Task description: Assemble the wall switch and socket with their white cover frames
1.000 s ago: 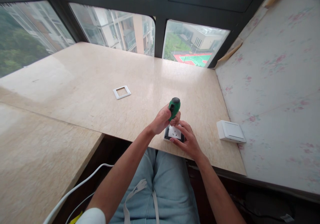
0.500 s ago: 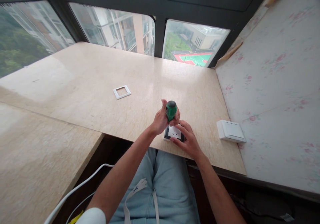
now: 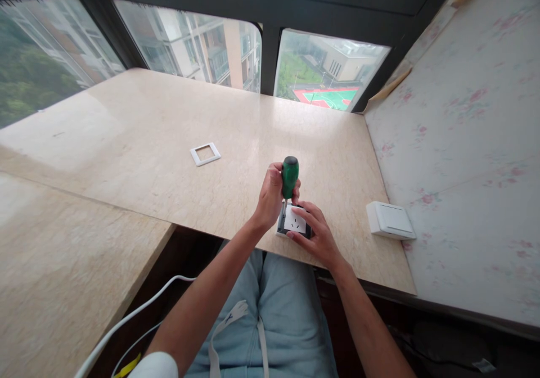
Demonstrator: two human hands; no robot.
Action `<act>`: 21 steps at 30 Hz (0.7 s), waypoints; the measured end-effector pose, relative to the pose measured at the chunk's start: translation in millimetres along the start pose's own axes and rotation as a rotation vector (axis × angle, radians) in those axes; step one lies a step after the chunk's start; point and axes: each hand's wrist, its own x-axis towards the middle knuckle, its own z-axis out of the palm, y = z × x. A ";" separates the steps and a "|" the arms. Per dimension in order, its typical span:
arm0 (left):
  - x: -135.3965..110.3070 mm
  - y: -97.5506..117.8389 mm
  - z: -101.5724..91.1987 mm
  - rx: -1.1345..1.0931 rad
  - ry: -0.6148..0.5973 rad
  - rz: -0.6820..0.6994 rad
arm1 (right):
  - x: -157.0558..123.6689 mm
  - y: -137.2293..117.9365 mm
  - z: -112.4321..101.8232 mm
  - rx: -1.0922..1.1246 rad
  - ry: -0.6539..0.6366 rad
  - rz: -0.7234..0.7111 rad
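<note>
My left hand (image 3: 269, 198) is wrapped round a green-handled screwdriver (image 3: 289, 176) with a black cap, held upright with its tip down at the upper left corner of a white socket module (image 3: 294, 221). The socket lies near the front edge of the beige marble countertop (image 3: 177, 158). My right hand (image 3: 319, 234) grips the socket from its right and near side, fingers curled over its edge. The screwdriver's shaft is hidden behind my fingers.
A white square frame plate (image 3: 205, 154) lies further back on the left. A white wall switch (image 3: 390, 220) sits by the floral-papered wall (image 3: 464, 142) on the right. Windows run along the back. A white cable (image 3: 139, 310) hangs below the counter, beside my lap.
The screwdriver has gone from tilted to upright and my left hand has shifted slightly left and regripped the handle. My right hand and the socket stay in place.
</note>
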 end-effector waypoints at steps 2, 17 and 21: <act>-2.3 0.3 0.4 0.030 -0.034 0.050 | 0.1 0.0 -0.1 -0.001 -0.001 -0.009; -3.2 7.1 -4.6 0.008 -0.193 -0.078 | -0.4 0.8 0.1 -0.017 0.003 -0.013; -0.4 9.3 0.4 -0.066 -0.163 -0.133 | -0.4 0.5 0.5 -0.012 -0.003 -0.009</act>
